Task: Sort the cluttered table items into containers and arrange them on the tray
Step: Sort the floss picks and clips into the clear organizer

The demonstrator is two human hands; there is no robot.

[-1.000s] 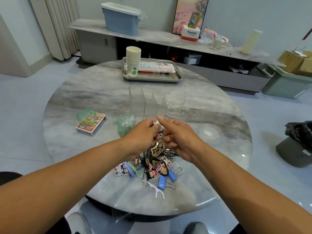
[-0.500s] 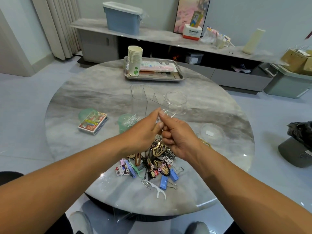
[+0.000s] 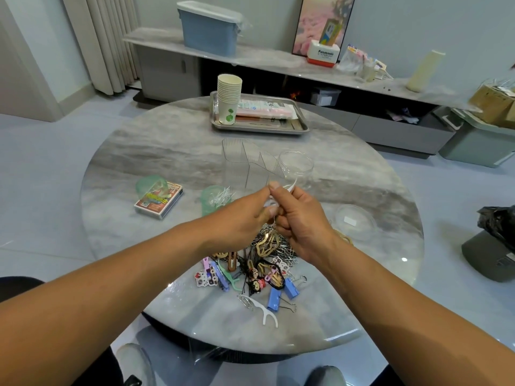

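Head view: both hands work a small white item free above the clutter at frame centre.

My left hand (image 3: 248, 215) and right hand (image 3: 299, 218) meet fingertip to fingertip, each pinching a white floss pick (image 3: 288, 188) that seems hooked to a paper clip hanging beneath; I cannot tell exactly how they are caught. The pile of clips and hair pins (image 3: 259, 263) lies just below on the worktop (image 3: 172, 151). Clear containers (image 3: 250, 160) stand just beyond my hands, a green cup of picks (image 3: 213, 199) to the left, and the metal tray (image 3: 259, 129) sits at upper centre. My worry: a sharp tug could fling the clip off the worktop edge, or a hand could knock the light clear containers over.
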